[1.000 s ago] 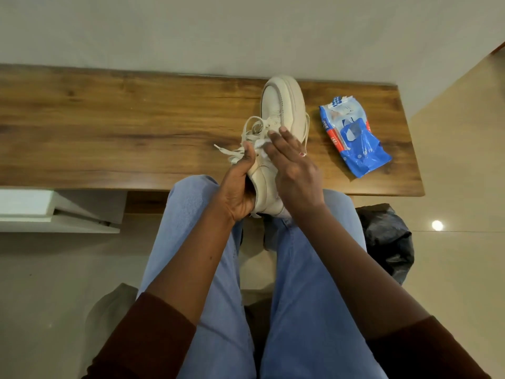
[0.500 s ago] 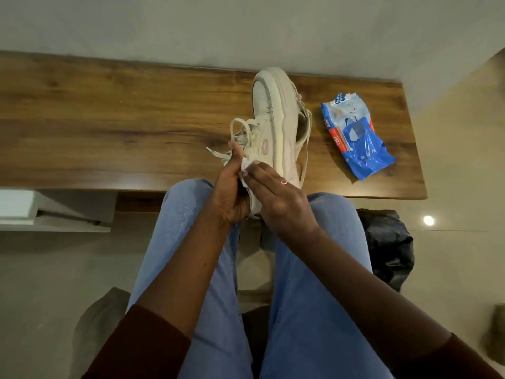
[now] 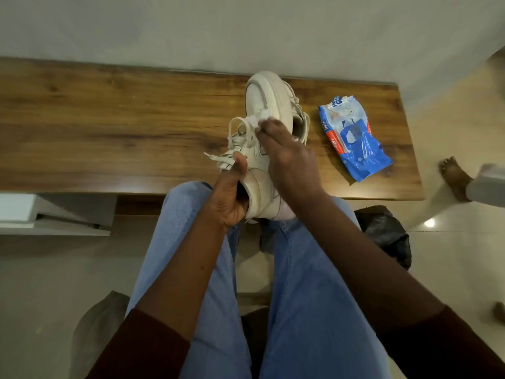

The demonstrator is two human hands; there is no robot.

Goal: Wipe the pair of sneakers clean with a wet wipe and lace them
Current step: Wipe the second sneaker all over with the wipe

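Observation:
A cream sneaker [image 3: 263, 99] lies tilted on its side over the near edge of the wooden table [image 3: 109, 127], toe pointing away. My left hand [image 3: 232, 195] grips its heel opening from the left, thumb up by the loose laces [image 3: 235, 140]. My right hand [image 3: 287, 157] lies over the sneaker's side, fingers pressing a white wet wipe [image 3: 255, 122] against it near the lace area. A second sneaker [image 3: 299, 119] lies partly hidden behind the first.
A blue wet-wipe packet [image 3: 352, 138] lies on the table to the right. A black plastic bag [image 3: 388, 236] sits on the floor under the table's right end. Another person's bare foot [image 3: 453, 173] stands at the far right. My jeans-clad knees fill the foreground.
My right hand slid with the wipe from near the heel up the sneaker's side toward the laces. A person's foot came into view at the right.

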